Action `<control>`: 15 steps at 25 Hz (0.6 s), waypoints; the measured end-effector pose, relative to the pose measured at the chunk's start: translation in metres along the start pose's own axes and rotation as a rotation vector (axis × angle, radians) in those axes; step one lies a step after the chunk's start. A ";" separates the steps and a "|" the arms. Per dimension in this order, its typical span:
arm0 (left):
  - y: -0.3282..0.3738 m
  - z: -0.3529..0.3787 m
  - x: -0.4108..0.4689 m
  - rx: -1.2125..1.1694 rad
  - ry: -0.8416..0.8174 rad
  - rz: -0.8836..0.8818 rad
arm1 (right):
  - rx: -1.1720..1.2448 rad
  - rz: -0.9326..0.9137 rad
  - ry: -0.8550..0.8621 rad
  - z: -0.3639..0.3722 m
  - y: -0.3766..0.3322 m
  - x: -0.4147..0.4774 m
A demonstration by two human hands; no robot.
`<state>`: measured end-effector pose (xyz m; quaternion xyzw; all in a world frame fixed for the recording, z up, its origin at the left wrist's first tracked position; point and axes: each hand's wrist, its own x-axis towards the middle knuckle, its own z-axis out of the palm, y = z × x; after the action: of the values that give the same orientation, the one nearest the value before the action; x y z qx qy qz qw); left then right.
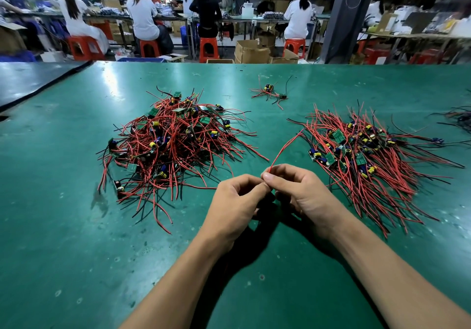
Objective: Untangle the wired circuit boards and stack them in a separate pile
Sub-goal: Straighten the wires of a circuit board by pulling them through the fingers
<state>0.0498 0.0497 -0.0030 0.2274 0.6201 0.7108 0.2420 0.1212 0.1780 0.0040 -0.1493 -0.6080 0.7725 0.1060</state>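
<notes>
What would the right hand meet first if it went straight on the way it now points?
Probably the left hand: the right hand, pinching a red wire, points up-left with its fingertips touching it. Beyond lies the tangled pile.

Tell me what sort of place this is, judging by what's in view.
Most likely an electronics assembly workshop: heaps of wired circuit boards on a green table, capped workers seated on red stools at long benches behind, and cardboard boxes nearby.
</notes>
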 end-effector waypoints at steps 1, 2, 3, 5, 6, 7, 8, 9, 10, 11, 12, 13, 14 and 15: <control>0.000 0.000 -0.001 0.001 -0.002 0.002 | 0.017 0.018 -0.018 0.000 0.000 -0.001; 0.000 0.001 -0.001 0.003 -0.008 0.005 | 0.026 0.039 -0.045 0.000 0.000 -0.001; 0.000 0.001 -0.002 0.011 -0.017 0.012 | 0.024 0.056 -0.077 0.001 -0.001 -0.002; 0.001 0.002 -0.004 0.042 -0.032 0.035 | 0.017 0.075 -0.122 0.001 -0.001 -0.003; 0.001 0.003 -0.004 0.053 -0.035 0.048 | 0.000 0.077 -0.116 0.002 -0.001 -0.003; 0.001 0.003 -0.004 0.063 -0.032 0.059 | -0.026 0.070 -0.090 0.002 -0.001 -0.002; 0.000 0.003 -0.003 0.073 -0.020 0.067 | -0.050 0.054 -0.052 0.003 -0.001 -0.001; 0.000 0.004 -0.003 0.083 -0.005 0.069 | -0.060 0.033 -0.012 0.003 -0.001 0.000; -0.001 0.005 -0.002 0.085 0.005 0.068 | -0.058 0.012 0.021 0.004 0.000 0.002; -0.001 0.005 -0.002 0.084 0.011 0.065 | -0.052 -0.005 0.041 0.005 0.001 0.002; -0.001 0.005 -0.001 0.086 0.018 0.059 | -0.053 -0.017 0.054 0.006 0.001 0.003; 0.000 0.005 -0.001 0.091 0.025 0.053 | -0.075 -0.025 0.068 0.007 0.002 0.003; 0.000 0.005 0.000 0.096 0.032 0.046 | -0.115 -0.029 0.092 0.007 0.003 0.004; 0.001 0.005 0.000 0.097 0.034 0.036 | -0.156 -0.032 0.127 0.005 0.004 0.006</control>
<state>0.0527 0.0535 -0.0016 0.2378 0.6535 0.6879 0.2076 0.1136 0.1749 0.0005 -0.1959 -0.6606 0.7101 0.1448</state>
